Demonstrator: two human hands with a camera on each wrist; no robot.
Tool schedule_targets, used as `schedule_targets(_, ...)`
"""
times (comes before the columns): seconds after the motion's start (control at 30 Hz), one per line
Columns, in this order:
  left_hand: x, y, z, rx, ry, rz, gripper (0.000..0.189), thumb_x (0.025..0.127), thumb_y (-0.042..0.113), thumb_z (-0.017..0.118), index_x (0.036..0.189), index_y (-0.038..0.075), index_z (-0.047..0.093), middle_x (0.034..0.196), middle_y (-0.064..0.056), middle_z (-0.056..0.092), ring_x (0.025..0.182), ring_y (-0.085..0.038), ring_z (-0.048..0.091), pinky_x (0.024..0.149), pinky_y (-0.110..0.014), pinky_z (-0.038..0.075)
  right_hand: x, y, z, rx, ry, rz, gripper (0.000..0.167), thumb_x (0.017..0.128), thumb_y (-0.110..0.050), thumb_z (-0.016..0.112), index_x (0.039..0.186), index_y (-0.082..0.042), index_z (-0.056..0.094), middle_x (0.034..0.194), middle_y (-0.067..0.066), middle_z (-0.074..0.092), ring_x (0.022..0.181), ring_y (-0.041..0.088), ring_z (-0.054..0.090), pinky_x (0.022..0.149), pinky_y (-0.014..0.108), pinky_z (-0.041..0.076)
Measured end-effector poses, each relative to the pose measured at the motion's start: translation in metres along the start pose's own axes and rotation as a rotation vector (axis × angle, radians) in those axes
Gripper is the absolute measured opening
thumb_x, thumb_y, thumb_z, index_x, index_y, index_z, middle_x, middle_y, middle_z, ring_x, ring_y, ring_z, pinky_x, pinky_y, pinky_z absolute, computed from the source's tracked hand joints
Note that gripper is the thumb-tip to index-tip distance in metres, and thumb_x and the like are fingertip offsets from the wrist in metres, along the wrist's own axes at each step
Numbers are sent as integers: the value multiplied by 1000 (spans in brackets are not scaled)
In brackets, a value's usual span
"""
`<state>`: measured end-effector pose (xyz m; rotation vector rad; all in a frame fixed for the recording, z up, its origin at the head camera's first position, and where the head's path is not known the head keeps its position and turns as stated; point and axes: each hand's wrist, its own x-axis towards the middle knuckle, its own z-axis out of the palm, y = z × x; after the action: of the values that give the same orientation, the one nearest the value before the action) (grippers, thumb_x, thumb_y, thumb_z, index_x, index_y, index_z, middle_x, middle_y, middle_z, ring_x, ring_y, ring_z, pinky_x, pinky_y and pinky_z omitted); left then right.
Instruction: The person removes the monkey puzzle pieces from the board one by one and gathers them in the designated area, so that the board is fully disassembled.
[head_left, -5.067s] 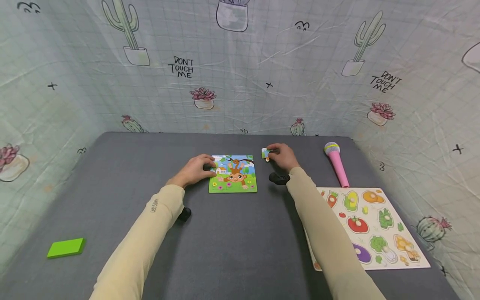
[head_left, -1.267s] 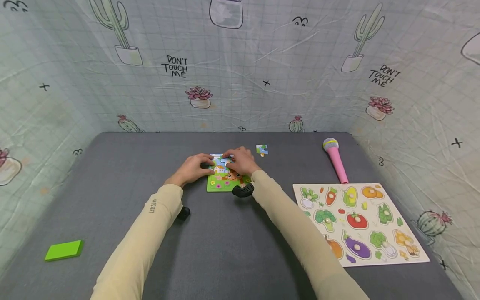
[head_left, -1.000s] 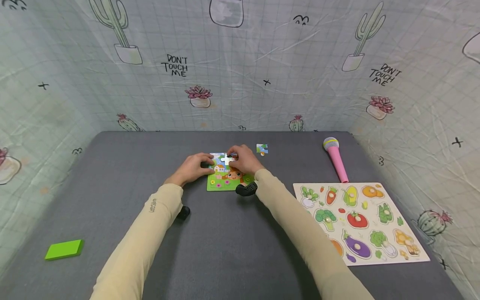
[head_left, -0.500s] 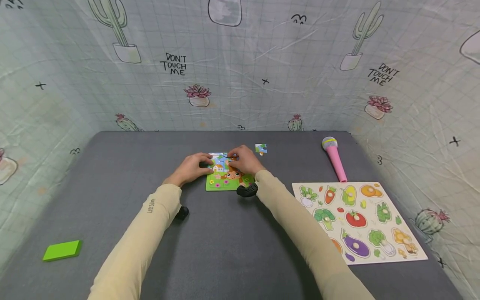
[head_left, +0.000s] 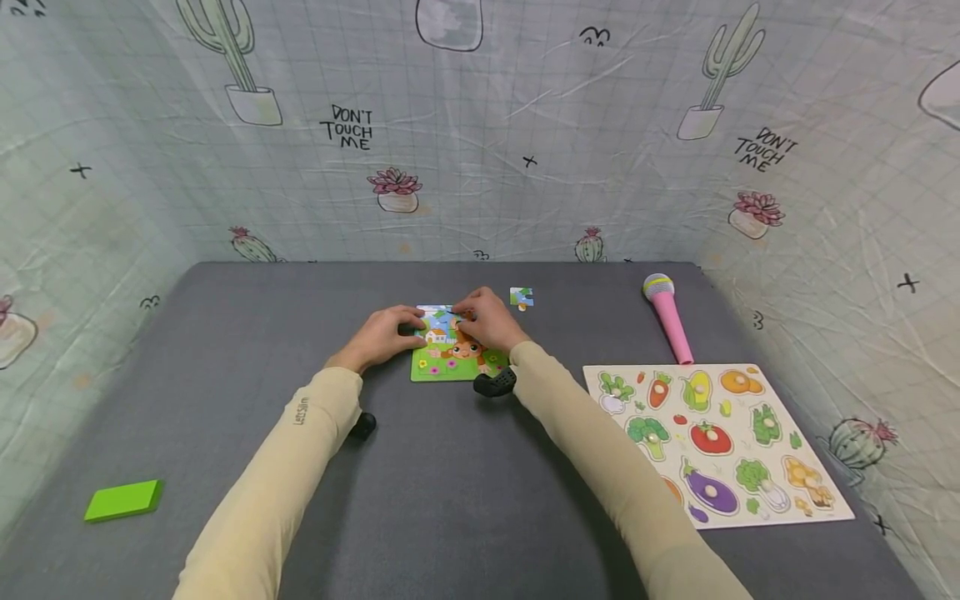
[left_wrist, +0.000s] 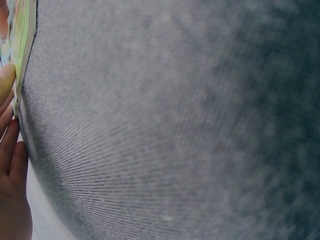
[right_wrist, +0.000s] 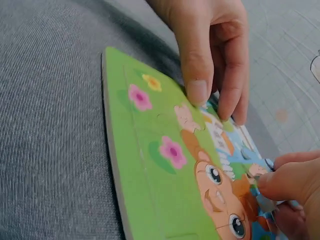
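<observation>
A monkey jigsaw puzzle (head_left: 438,367) with a green and sky-blue picture lies flat on the grey table. My left hand (head_left: 378,337) grips its left edge; in the right wrist view the thumb (right_wrist: 197,92) comes down on the picture side, with the fingers beyond. Over the puzzle's upper middle, my right hand (head_left: 491,321) pinches a small jigsaw piece between thumb and index finger, partly hidden by the fingertips. One loose jigsaw piece (head_left: 521,297) lies just beyond the puzzle's upper right corner.
To the right lies a vegetable peg board (head_left: 738,450), with a pink toy microphone (head_left: 671,321) behind it. A bright green block (head_left: 123,501) sits at the front left. Behind the table hangs a cactus-print cloth (head_left: 480,150).
The right hand has come left from the loose piece onto the puzzle. A white piece-shaped gap seen one second ago in the upper middle now shows blue picture. The left hand stays on the edge.
</observation>
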<state>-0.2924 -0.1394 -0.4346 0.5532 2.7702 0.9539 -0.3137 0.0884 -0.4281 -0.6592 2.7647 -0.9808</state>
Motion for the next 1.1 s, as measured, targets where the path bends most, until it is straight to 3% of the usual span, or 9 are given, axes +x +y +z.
schedule_targets(0.2, 0, -2, 0, -10, 2, 3, 35, 91, 21, 72, 120, 3, 68, 144, -12, 50, 137, -34, 38, 115, -49, 31, -2, 2, -1, 191, 6, 31, 30, 96, -5, 59, 126, -4, 66, 130, 13, 48, 109, 26, 50, 84, 37, 52)
schedule_targets(0.47, -1, 0, 0, -26, 4, -11, 35, 90, 21, 73, 119, 3, 68, 144, -12, 50, 137, -34, 38, 115, -49, 31, -3, 9, -4, 330, -2, 105, 33, 99, -12, 59, 132, -9, 63, 139, 7, 48, 120, 26, 51, 89, 37, 53)
schedule_targets(0.7, -2, -2, 1, -34, 4, 0, 35, 91, 21, 72, 121, 3, 68, 145, -11, 49, 138, -34, 37, 115, -50, 30, -7, 15, -8, 457, 3, 152, 34, 98, -8, 58, 133, -9, 61, 130, 8, 58, 95, 26, 63, 80, 40, 55)
schedule_targets(0.8, -2, -3, 1, -33, 6, 12, 35, 91, 21, 72, 121, 3, 68, 145, -12, 49, 138, -34, 37, 115, -50, 30, -9, 18, -11, 528, 29, 159, 32, 98, -8, 60, 130, -8, 62, 125, 10, 60, 91, 28, 63, 84, 40, 54)
schedule_targets(0.93, -2, -4, 0, -25, 8, 30, 35, 91, 21, 72, 121, 3, 68, 145, -12, 49, 138, -34, 38, 115, -50, 30, -11, 20, -15, 566, 54, 147, 31, 96, -11, 64, 127, -8, 63, 126, 9, 58, 94, 30, 61, 88, 42, 52)
schedule_targets(1.1, -2, -4, -1, -11, 7, 42, 35, 91, 21, 72, 120, 3, 68, 144, -13, 49, 137, -34, 39, 115, -50, 31, -12, 25, -19, 538, 78, 149, 31, 94, -15, 67, 125, -10, 64, 128, 6, 56, 102, 25, 57, 85, 41, 52)
